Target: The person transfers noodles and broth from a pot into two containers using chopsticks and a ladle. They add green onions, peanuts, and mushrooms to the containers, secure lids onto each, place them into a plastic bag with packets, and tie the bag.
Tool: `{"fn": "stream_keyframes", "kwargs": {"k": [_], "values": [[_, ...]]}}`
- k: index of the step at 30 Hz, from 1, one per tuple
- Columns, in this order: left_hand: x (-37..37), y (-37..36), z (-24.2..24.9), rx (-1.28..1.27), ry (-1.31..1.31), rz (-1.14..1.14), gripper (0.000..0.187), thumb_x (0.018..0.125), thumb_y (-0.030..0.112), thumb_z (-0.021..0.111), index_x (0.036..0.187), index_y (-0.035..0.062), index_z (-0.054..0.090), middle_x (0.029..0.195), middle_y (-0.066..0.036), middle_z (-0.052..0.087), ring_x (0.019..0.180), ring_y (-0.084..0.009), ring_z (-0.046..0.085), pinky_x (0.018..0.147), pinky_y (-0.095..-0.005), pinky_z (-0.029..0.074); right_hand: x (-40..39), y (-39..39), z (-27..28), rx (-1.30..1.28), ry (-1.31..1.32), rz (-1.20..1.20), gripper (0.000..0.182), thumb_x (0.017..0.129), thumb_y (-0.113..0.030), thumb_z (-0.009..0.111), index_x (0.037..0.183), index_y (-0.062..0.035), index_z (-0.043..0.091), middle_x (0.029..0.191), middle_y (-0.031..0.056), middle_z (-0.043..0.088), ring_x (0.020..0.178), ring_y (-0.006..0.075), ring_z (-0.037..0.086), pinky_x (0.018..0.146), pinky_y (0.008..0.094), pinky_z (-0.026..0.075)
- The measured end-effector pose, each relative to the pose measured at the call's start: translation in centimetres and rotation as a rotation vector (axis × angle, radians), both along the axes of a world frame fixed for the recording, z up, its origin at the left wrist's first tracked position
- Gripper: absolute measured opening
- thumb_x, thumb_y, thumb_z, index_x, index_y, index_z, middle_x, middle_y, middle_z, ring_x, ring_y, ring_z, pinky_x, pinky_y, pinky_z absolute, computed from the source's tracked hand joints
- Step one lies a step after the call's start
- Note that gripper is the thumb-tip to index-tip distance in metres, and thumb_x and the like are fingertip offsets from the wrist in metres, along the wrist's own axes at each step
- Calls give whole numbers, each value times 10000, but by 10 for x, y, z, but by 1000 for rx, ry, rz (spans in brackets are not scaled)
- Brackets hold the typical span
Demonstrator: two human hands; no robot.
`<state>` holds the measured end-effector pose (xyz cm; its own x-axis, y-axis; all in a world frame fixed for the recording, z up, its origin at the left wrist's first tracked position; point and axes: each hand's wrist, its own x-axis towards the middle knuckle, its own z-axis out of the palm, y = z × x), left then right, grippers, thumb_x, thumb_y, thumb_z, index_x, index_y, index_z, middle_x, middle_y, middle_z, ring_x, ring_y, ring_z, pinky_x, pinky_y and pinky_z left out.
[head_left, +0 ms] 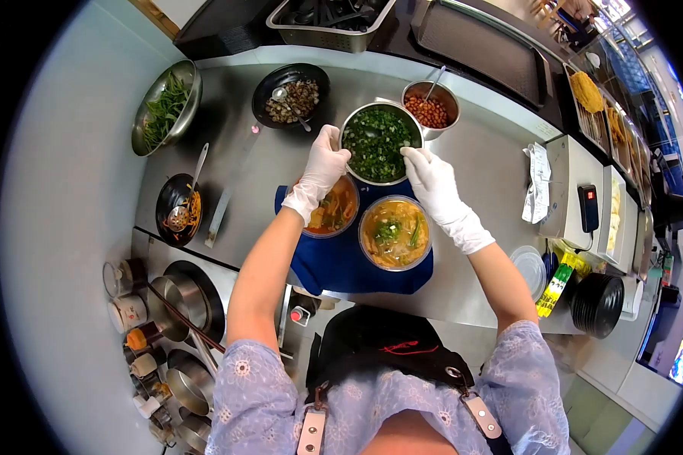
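Both of my hands wear white gloves and grip a round metal bowl of chopped green herbs (381, 145). My left hand (326, 167) is closed on its left rim, and my right hand (431, 178) pinches the rim at the lower right. Just below, on a dark blue cloth (341, 271), stand two round containers of soup. The right soup container (396, 233) has yellowish broth with a heap of chopped greens on top. The left soup container (332, 208) holds reddish broth and is partly covered by my left hand and forearm.
Behind are a black bowl of diced brown food with a spoon (292, 95) and a metal pot of red-brown bits (429, 108). At left are a metal bowl of green vegetables (168, 108) and a black bowl with a ladle (180, 208). Black stacked bowls (597, 305) stand at right.
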<state>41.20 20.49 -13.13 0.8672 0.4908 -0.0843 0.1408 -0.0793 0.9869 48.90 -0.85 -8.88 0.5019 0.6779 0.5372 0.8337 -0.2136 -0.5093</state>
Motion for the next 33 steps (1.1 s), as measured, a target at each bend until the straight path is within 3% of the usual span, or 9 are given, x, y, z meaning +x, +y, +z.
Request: {"fn": "stream_keyframes", "kwargs": {"k": [3,5,6,9,11,23,31,32,33], "values": [[-1,3,2,-17,-18,14,185,782,-49,521,915,63,461,735,4,466,542,-83,468,461,-224,430,-4,14,-13,23,87,-56,184,863,-50,557,1041,-34,600,786,116,601,652,246,606,591,349,502],[-2,9,2,8,-5,17,181,787,-47,522,913,66,456,735,6,457,551,-79,460,461,-224,429,-15,15,-13,127,618,-175,127,906,-76,533,997,-17,599,741,66,603,631,149,600,568,298,488],[-2,13,2,7,-5,16,183,788,-46,523,914,68,455,735,6,456,554,-79,458,460,-225,427,-14,17,-13,127,618,-173,127,906,-76,533,997,-17,599,741,66,603,631,149,600,568,298,488],[-3,17,7,-17,9,16,186,789,-46,523,916,70,455,736,6,456,556,-78,456,458,-226,422,2,23,-15,423,1163,-251,146,946,-95,494,926,10,594,674,34,589,527,79,549,470,211,452],[-3,22,10,-36,24,17,188,788,-47,522,918,71,456,736,6,456,554,-78,455,457,-225,419,15,25,-23,504,1209,-279,160,952,-96,483,896,17,582,656,56,591,474,104,547,417,214,459],[8,44,11,-17,9,-17,195,738,-73,522,864,53,443,717,13,409,607,-79,408,512,-237,390,26,21,14,504,1161,-245,161,960,-102,481,901,4,587,655,60,597,464,102,541,414,214,438],[13,49,8,-64,-22,-45,211,712,-99,507,849,46,438,740,20,398,680,-77,397,629,-212,364,-35,7,46,309,1114,-121,142,946,-53,471,976,8,595,726,74,607,538,106,558,479,222,459],[14,50,5,-9,-57,-57,198,750,-71,506,889,60,459,734,0,441,552,-94,452,463,-237,414,-49,4,40,197,841,-9,134,926,-45,491,997,9,592,737,90,608,555,125,568,494,243,471],[15,50,5,-11,-54,-52,198,750,-71,506,889,60,459,734,0,441,552,-94,452,463,-237,414,-60,2,33,89,567,99,144,906,-37,512,1017,10,589,747,105,609,572,145,578,509,265,484]]}}
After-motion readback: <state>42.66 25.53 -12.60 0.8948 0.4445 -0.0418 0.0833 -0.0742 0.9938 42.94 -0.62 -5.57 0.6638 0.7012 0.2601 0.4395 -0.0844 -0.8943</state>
